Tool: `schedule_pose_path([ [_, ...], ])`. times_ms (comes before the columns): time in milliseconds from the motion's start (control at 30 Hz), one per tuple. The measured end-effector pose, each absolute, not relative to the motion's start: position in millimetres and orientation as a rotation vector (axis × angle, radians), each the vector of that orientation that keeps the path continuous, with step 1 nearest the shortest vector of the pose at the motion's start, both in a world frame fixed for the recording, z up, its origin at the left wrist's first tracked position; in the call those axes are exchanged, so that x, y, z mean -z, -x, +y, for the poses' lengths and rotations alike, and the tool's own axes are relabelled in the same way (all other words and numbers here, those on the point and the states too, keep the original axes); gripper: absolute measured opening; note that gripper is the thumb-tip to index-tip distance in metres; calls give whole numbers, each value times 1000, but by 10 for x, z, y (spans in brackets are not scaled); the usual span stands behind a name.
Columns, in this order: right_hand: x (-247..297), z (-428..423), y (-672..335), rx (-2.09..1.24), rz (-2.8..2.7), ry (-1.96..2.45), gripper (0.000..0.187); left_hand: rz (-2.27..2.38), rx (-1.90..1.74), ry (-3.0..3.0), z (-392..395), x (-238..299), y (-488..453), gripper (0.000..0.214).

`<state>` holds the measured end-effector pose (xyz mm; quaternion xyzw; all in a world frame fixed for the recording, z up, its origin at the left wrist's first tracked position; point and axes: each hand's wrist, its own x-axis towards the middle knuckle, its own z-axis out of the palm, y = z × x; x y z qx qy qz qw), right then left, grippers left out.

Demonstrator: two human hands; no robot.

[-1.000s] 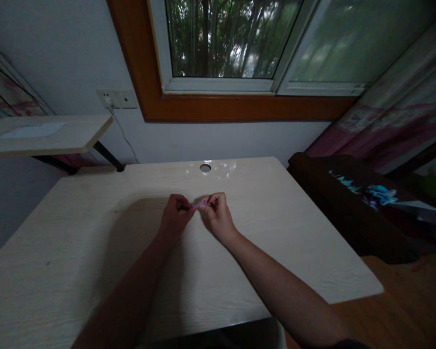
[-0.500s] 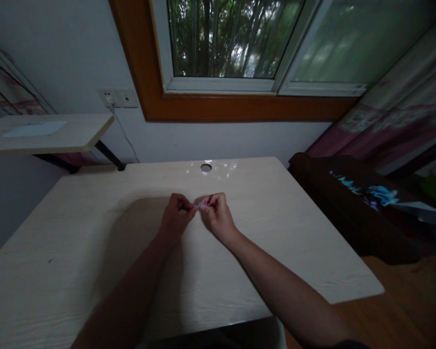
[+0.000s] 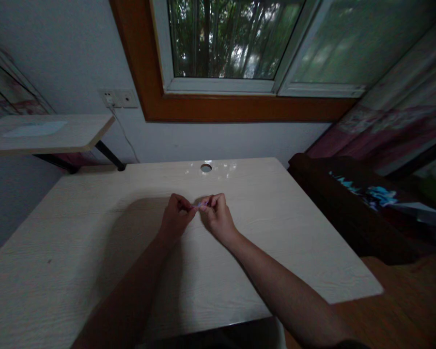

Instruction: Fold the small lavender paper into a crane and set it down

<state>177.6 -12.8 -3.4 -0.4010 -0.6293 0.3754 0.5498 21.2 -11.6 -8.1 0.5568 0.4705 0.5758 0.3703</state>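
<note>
Between my two hands is a small, thin purple-and-white piece (image 3: 199, 205), too small and too covered by fingers for me to tell its kind. My left hand (image 3: 177, 213) pinches its left end between thumb and forefinger. On the other end, my right hand (image 3: 217, 212) closes in a pinch, its fingers curled over the piece. Both hands are just over the far middle part of the pale wooden desk (image 3: 276, 242), with the fingertips close together.
A round cable hole (image 3: 206, 167) lies beyond my hands near the desk's back edge. At left a raised shelf (image 3: 76, 140) on black legs bears a white sheet (image 3: 36, 129). A cord (image 3: 125, 133) hangs from the wall socket. Dark furniture (image 3: 319, 203) stands to the right.
My right fingers have shifted very slightly on the small piece, and a little more of its purple shows. My arms and left hand hold the same place.
</note>
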Motion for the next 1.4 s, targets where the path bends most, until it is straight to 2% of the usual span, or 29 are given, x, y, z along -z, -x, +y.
schedule_pose_path([
  [333, 67, -112, -1808, -909, -1402, 962, 27, 1268, -1421, -1440, -98, 94, -163, 28],
  [533, -34, -126, -1860, -745, -1542, 1015, 10, 1329, -1447, -1416, -79, 83, -137, 28],
  [1400, -33, -102, -1883, -663, -1672, 930, 12, 1372, -1391, -1674, -98, 56, -116, 11],
])
